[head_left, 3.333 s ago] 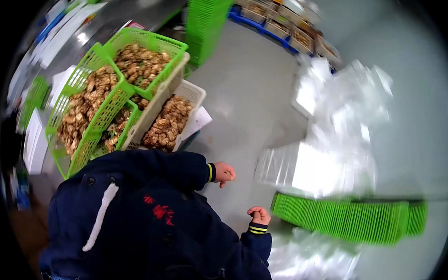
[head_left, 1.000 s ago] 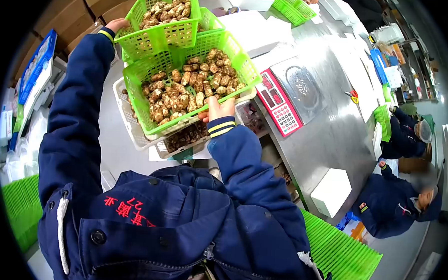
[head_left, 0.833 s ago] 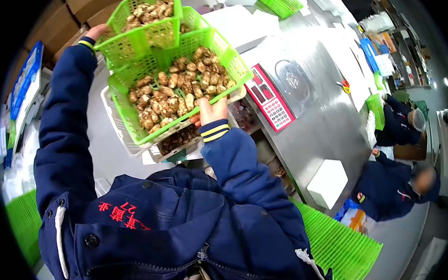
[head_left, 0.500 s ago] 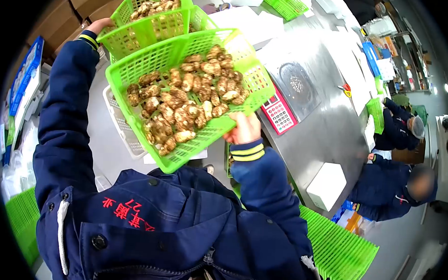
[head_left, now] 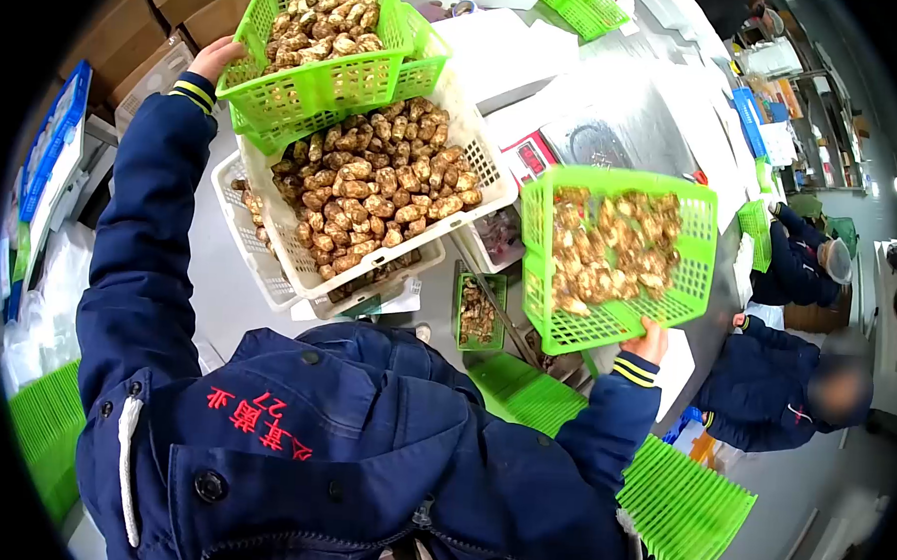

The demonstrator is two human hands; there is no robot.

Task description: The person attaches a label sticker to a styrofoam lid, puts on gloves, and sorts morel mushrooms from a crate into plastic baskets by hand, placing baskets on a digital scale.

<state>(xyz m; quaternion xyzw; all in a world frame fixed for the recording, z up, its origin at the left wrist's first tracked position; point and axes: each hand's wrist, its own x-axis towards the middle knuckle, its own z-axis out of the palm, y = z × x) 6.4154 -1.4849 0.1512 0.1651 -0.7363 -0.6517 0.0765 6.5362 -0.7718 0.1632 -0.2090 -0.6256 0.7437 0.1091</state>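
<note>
My right hand (head_left: 649,341) grips the near rim of a green plastic basket (head_left: 556,330), held tilted over the steel table's edge. Stubby brown-and-cream mushrooms (head_left: 615,247) lie in it, slightly blurred. At upper left my left hand (head_left: 218,58) is closed on the corner of another green basket (head_left: 307,92), also full of such mushrooms. This basket overlaps one more green basket (head_left: 423,71) and sits over the far part of a white perforated crate (head_left: 494,194). Heaped inside the crate are many more mushrooms (head_left: 372,192).
A red-framed scale (head_left: 527,158) stands on the steel table (head_left: 701,336). Below its edge is a small green basket (head_left: 480,316); stacked green baskets (head_left: 684,501) are at lower right. Cardboard boxes (head_left: 99,25) stand at upper left. Two co-workers (head_left: 774,384) are at the right.
My right hand has carried its basket from above the white crate to the right, over the table edge, uncovering the crate's mushrooms. My left hand and its basket have shifted slightly right.
</note>
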